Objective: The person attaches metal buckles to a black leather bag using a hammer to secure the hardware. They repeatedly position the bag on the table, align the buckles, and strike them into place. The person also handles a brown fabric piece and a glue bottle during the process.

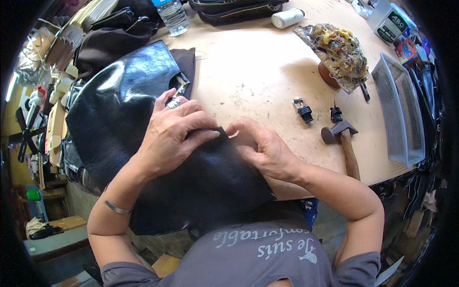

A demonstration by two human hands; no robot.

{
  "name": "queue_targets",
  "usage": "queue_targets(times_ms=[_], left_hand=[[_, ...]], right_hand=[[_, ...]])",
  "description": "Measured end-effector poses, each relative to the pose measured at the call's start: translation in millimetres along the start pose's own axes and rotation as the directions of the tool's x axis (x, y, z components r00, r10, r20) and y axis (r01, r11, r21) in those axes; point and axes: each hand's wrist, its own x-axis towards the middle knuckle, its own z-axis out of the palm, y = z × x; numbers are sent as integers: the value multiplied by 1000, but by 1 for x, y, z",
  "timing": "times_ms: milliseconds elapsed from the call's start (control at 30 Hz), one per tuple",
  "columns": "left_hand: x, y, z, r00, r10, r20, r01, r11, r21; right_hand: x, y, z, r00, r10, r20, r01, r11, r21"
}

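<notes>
A large piece of glossy black leather (pixel 112 112) lies over the left part of the table and hangs past its front edge. My left hand (pixel 179 122) is closed on the leather, thumb and fingers pinching a folded edge near the middle. Just right of it, my right hand (pixel 263 148) has its fingers curled and pressed at the same edge; its fingertips are partly hidden. A ring sits on a left-hand finger. Under the leather's far corner, a dark brown cloth (pixel 189 62) shows.
To the right lie a hammer (pixel 351 158) with a wooden handle, two small black-and-metal parts (pixel 303 112), and a grey plastic basket (pixel 399 110). A brown pot holding a bristling pincushion-like mound (pixel 339 52) stands behind them. Far back are a water bottle (pixel 173 19) and a white bottle (pixel 288 18).
</notes>
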Motion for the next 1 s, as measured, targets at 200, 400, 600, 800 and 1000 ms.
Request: queue_targets(times_ms=[200, 400, 600, 800, 1000], left_hand=[[-14, -4, 0, 976, 191, -102, -193, 981, -12], [-16, -3, -37, 882, 257, -395, -397, 857, -329], [-17, 7, -35, 899, 335, -281, -385, 911, -146], [-21, 26, -51, 916, 303, -262, -290, 953, 85], [-72, 36, -98, 673, 241, -699, -124, 969, 215]], right_hand=[[10, -11, -1, 998, 55, 36, -52, 996, -76], [18, 9, -17, 963, 269, 25, -255, 935, -246], [49, -26, -8, 911, -411, -29, 373, 852, -368], [94, -18, 32, 995, -97, 33, 102, 890, -445], [124, 10, 6, 989, 144, -13, -142, 946, -292]])
